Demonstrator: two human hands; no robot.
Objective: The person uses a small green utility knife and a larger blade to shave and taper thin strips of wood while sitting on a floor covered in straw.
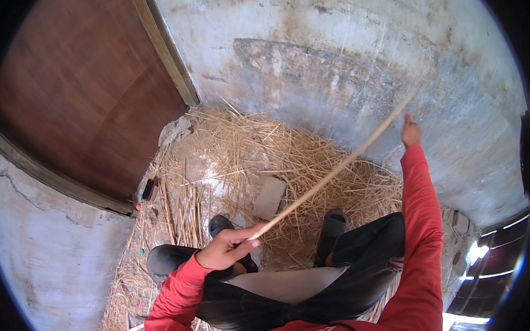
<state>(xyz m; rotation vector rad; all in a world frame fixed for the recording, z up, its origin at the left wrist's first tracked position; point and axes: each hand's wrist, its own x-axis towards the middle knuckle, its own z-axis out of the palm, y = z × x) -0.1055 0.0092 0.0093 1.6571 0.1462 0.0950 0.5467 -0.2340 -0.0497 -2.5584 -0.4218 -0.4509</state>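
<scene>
A long, pale, straw-coloured stalk (pixel 329 176) slants from the lower left up to the right across the view. My left hand (pixel 227 247) grips its near end, the thumb lying along it. At the far upper right, my right hand (pixel 411 133) is raised at the end of a stretched arm, close to the stalk's far end and seemingly apart from it. One digit of that hand points up while the others look curled in; whether they hold anything is hidden. The stalk's far tip is blurred against the wall.
Loose straw (pixel 299 144) covers the floor, with several stalks (pixel 188 212) lying at the left. A grey block (pixel 271 197) lies between my feet. I sit on a pale seat (pixel 286 283). Ahead stands a stained wall (pixel 337 64), and a brown door (pixel 87 96) is at the left.
</scene>
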